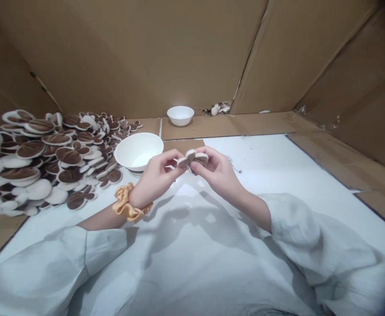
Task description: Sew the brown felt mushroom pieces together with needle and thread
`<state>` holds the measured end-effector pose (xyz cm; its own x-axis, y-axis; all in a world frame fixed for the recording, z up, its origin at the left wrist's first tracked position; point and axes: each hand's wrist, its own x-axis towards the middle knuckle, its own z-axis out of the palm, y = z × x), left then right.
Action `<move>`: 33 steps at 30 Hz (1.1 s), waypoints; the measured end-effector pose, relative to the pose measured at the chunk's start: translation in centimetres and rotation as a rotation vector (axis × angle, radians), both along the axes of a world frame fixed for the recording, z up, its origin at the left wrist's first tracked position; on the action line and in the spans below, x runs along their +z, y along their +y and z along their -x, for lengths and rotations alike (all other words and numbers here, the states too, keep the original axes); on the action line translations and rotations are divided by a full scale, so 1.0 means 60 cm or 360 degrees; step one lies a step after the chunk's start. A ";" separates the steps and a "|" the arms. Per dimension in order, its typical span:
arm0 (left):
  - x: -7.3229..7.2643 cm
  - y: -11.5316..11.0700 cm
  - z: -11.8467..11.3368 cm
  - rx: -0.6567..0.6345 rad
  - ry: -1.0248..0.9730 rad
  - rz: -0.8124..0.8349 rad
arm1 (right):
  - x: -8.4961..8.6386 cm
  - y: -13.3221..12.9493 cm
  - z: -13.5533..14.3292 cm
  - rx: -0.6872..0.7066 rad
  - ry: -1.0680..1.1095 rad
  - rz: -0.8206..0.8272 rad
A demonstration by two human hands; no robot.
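Both hands meet over the white table, holding one small plush piece [201, 158] with cream edges and brown inner faces. My left hand [159, 173] pinches its left lobe between thumb and fingers; a yellow scrunchie [129, 204] circles that wrist. At the piece's right side, my right hand [217, 169] grips it, the thumb pressed on its near face. The fingertips partly cover the piece. Just beyond my left hand stands a large white bowl [138, 151] with nothing visible inside.
A big pile of brown and cream plush pieces [69, 156] covers the left side. A small white bowl [180, 115] stands at the back, with more pieces [220, 108] right of it. Cardboard walls [146, 52] enclose the white table [278, 166].
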<state>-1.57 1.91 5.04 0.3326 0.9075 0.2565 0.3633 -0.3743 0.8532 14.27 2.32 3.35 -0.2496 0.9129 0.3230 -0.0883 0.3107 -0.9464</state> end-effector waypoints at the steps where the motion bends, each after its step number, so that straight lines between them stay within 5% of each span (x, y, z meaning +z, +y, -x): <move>1: -0.003 -0.002 -0.004 -0.0011 -0.0112 0.0082 | 0.002 0.000 0.000 -0.0027 0.0025 0.0062; 6: -0.012 -0.014 -0.016 -0.0006 -0.0383 0.0292 | 0.010 0.000 0.000 -0.0214 0.0037 0.0185; 14: -0.015 -0.029 -0.020 0.0070 -0.0169 0.0197 | -0.003 0.008 -0.001 -0.0390 -0.0100 0.0082; 17: -0.009 -0.027 -0.017 0.0049 -0.0010 0.0127 | -0.008 0.010 -0.001 -0.0367 -0.0140 -0.0002; 26: -0.009 -0.019 0.002 0.0213 0.0908 -0.0634 | -0.008 0.012 -0.009 -0.0114 -0.0677 -0.0166; 33: 0.009 -0.012 0.008 0.0192 0.0979 -0.0466 | 0.002 0.012 -0.015 0.0062 -0.0856 -0.0176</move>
